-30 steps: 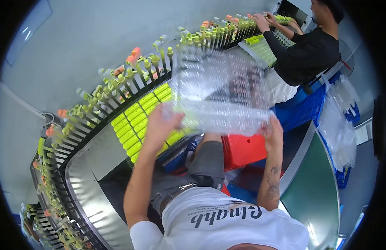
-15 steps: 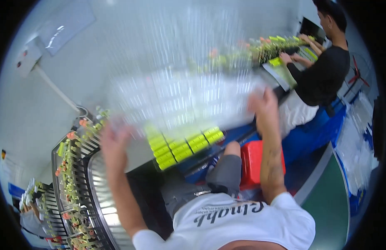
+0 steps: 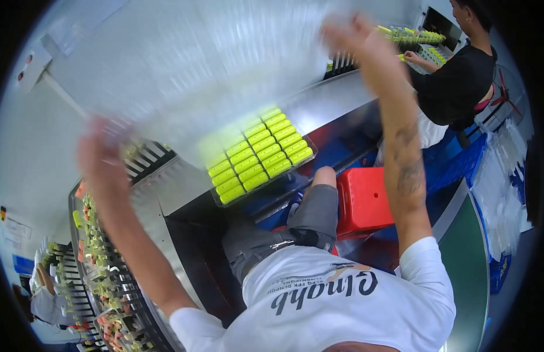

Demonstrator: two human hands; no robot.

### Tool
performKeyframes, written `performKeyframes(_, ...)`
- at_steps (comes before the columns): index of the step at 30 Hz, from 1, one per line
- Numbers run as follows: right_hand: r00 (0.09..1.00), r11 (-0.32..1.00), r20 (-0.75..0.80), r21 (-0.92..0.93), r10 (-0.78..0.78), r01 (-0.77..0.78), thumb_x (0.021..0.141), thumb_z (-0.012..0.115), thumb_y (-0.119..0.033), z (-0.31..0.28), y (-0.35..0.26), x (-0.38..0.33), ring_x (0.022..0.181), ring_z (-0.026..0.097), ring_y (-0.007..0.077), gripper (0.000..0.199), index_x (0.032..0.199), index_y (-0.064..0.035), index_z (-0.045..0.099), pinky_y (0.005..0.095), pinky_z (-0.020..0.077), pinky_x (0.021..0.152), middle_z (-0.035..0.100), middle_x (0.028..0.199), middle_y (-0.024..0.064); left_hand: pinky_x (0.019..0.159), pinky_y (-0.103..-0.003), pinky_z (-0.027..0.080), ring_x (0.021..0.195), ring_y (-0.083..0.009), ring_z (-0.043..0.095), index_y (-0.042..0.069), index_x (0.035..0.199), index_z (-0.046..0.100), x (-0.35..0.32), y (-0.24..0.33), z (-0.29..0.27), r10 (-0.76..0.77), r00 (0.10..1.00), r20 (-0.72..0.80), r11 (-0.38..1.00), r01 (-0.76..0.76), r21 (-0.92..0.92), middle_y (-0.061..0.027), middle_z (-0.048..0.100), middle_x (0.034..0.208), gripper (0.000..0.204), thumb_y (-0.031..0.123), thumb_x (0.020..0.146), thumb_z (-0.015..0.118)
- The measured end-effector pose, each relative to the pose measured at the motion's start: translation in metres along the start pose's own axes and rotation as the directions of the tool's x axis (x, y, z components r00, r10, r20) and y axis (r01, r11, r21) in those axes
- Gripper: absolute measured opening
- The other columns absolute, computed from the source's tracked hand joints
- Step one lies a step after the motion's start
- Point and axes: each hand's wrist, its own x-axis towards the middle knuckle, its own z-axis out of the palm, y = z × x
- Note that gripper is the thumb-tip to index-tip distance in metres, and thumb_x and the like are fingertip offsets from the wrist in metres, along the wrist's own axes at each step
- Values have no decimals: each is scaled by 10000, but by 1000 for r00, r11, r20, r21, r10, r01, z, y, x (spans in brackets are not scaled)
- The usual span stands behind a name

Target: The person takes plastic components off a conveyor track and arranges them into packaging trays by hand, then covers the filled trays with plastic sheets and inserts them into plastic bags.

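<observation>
Up in front of me, a clear ribbed plastic tray (image 3: 225, 70) stretches between my two hands, blurred by motion. My left hand (image 3: 105, 152) is closed on its left end, and my right hand (image 3: 357, 41) grips its far right end, higher up. Below the sheet-like plastic, bright yellow-green cylindrical pieces (image 3: 261, 144) lie in neat rows in another clear tray (image 3: 310, 154) at the edge of the metal bench. The raised plastic partly covers the far left rows. My fingertips are smeared.
A metal conveyor bench (image 3: 336, 97) runs from left to far right. Black racks (image 3: 116, 287) with small yellow and orange parts stand at left. A red stool (image 3: 366, 202) is beside my knee. A co-worker in black (image 3: 460, 82) works at right, near a green-topped table (image 3: 460, 276).
Both hands have lifted the clear tray up and away, spreading left and right. More of the yellow-green rows now shows beneath it.
</observation>
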Motion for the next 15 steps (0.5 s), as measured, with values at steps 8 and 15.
performKeyframes(8,975,721,-136,692,175,-33,957,702,-177,8,-17,-44,929,676,161,339,1239,-33,583,330,550,857,679,1054,58,983,-350,554,1098,-262,694,-40,1458,452,-33,31,30,107,990,87,972,-123,203,-173,677,1250,519,85,990,636)
performKeyframes(15,813,456,206,740,544,-493,900,779,-106,96,57,-194,992,674,154,476,1299,15,549,294,546,879,681,1134,95,958,-366,542,1110,-208,671,-13,1421,516,-156,-106,-6,-383,922,51,923,384,-20,-99,666,1286,502,70,945,651)
